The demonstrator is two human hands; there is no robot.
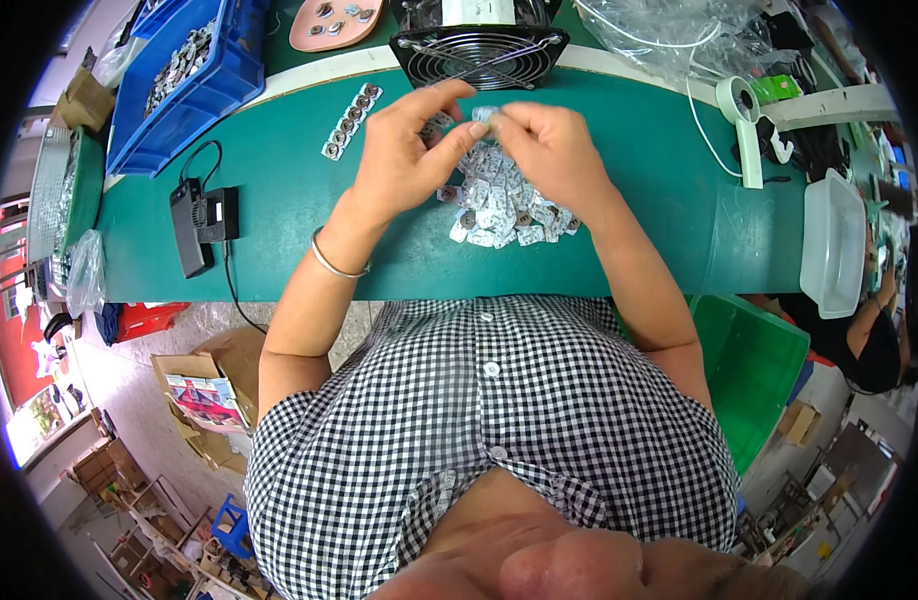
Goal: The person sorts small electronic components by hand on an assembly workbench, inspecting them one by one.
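My right hand (556, 152) is closed, thumb and forefinger pinching a small pale square piece (485, 114). Close beside it my left hand (404, 150) is curled, its thumb tip near that same piece. Between the left thumb and forefinger shows another small piece (438, 124) with a dark centre, partly hidden; whether it is joined to the pale one I cannot tell. Below both hands lies a loose pile of small whitish, silvery square pieces (499, 195), some with brown round centres. Left of my left hand rests a strip of joined pieces (352, 122) with brown discs.
A black fan (479, 58) stands beyond my hands on the green table (289, 220). Leftward are a black device with a cable (204, 225) and a blue bin of metal parts (129, 135). A pink tray (324, 38), white handheld fan (744, 130) and white tub (832, 245) sit around.
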